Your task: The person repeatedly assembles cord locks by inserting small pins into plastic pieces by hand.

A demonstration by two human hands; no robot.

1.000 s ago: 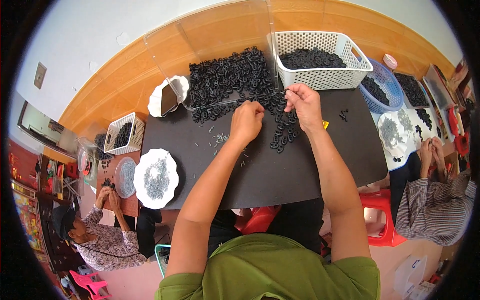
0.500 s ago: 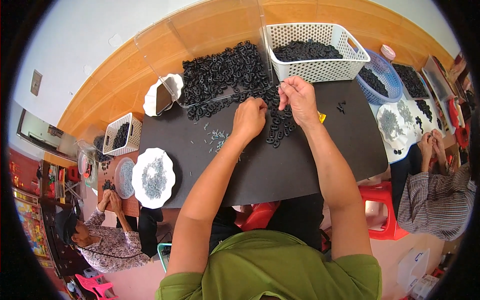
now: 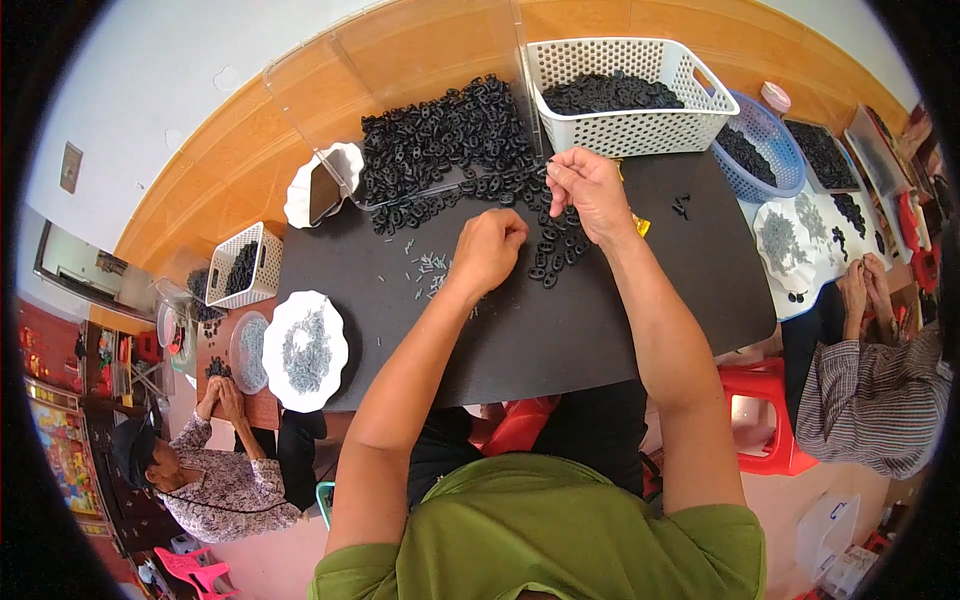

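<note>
My left hand (image 3: 488,250) is over the dark table with its fingers curled and thumb pressed in; whatever it holds, if anything, is hidden. Farther right, my right hand (image 3: 592,195) is raised in a pinch, a tiny dark bit showing at its fingertips, too small to name. Loose black oval pieces with holes (image 3: 556,250) lie between and below the hands. Behind them a large heap of the same black pieces (image 3: 445,140) spills from a clear plastic box (image 3: 400,60). Small grey pins (image 3: 432,268) are scattered left of my left hand.
A white perforated basket (image 3: 630,135) of black pieces stands at the back right, by a blue basket (image 3: 785,150). At left are a scalloped white plate (image 3: 335,345) of grey pins and another white dish (image 3: 300,200). Co-workers sit at left (image 3: 225,480) and right (image 3: 870,400).
My left hand has drawn slightly nearer and to the left, fingers still curled. The right hand has shifted a little left and up, keeping its pinch.
</note>
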